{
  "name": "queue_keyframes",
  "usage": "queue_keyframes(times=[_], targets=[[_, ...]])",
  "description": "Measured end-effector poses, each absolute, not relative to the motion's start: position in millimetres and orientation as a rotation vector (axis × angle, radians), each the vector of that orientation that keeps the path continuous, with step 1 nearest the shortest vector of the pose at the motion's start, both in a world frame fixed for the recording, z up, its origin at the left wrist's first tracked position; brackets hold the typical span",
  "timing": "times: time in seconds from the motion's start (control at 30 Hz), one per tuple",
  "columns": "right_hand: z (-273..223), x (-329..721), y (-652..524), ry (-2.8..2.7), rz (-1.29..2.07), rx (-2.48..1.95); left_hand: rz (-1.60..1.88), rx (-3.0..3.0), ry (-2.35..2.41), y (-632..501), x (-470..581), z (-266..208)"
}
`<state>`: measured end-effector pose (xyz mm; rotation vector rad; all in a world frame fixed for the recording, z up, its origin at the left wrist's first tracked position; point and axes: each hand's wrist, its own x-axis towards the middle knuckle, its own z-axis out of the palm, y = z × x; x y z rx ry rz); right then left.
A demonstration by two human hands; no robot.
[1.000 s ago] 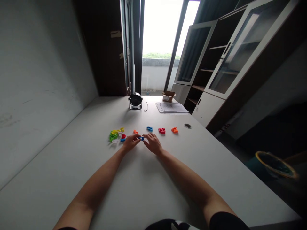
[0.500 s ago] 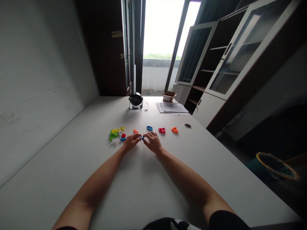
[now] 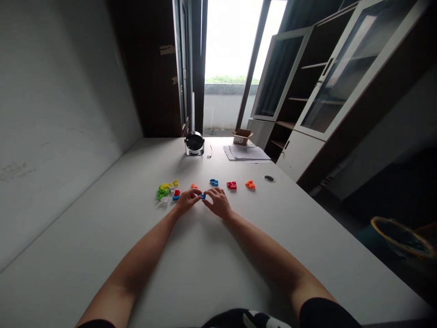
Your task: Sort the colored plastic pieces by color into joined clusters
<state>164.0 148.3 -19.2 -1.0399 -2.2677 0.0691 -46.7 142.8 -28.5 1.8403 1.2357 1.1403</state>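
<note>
Between my two hands is a small blue plastic piece [image 3: 203, 196], its exact shape too small to make out. My left hand [image 3: 187, 201] pinches it from the left, and my right hand [image 3: 218, 202] grips its right side with thumb and fingers. An orange piece [image 3: 194, 186] lies just beyond my left fingers, partly hidden. Past my right hand, a blue piece [image 3: 214, 182], a red piece [image 3: 231, 185] and an orange piece [image 3: 250, 184] form a loose row. Left of my left hand sits a cluster of green pieces [image 3: 163, 194], yellow pieces [image 3: 166, 186], white, red and blue ones.
A round black device on a stand [image 3: 194, 143] is at the back of the white table [image 3: 205, 255]. Papers [image 3: 247, 153] and an open cardboard box [image 3: 242, 136] lie back right. A cable hole [image 3: 269, 179] is near the right edge; a wall [image 3: 61, 136] borders the left.
The blue piece between my fingers has turned slightly and shows more of its surface. Both hands stay in nearly the same place; the whole view has shifted a little.
</note>
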Motion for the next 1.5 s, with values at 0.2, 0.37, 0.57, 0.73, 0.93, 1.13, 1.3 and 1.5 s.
queue_keyframes(times=[0.2,0.37,0.57,0.73,0.93,1.13,1.3,1.5], targets=[[-22,162,151,-2.279,0.055,-1.017,1.172,1.841,1.218,145,-48,-31],[-22,162,150,-2.300,0.062,-1.036,1.048,1.881,1.198,139,-45,-26],[-22,163,151,-2.249,-0.001,-1.147,1.004,2.084,1.477,134,-40,-20],[-24,164,152,-2.259,-0.026,-1.199,0.964,2.220,1.641,134,-42,-21],[-27,163,152,-2.255,-0.074,-1.173,0.837,2.327,1.699,133,-43,-23],[-26,164,152,-2.236,-0.069,-1.129,0.960,2.347,1.559,135,-42,-24],[-26,163,152,-2.206,-0.051,-1.129,1.046,2.292,1.454,137,-41,-28],[-25,163,151,-2.194,-0.031,-1.091,1.077,2.313,1.441,136,-40,-28]])
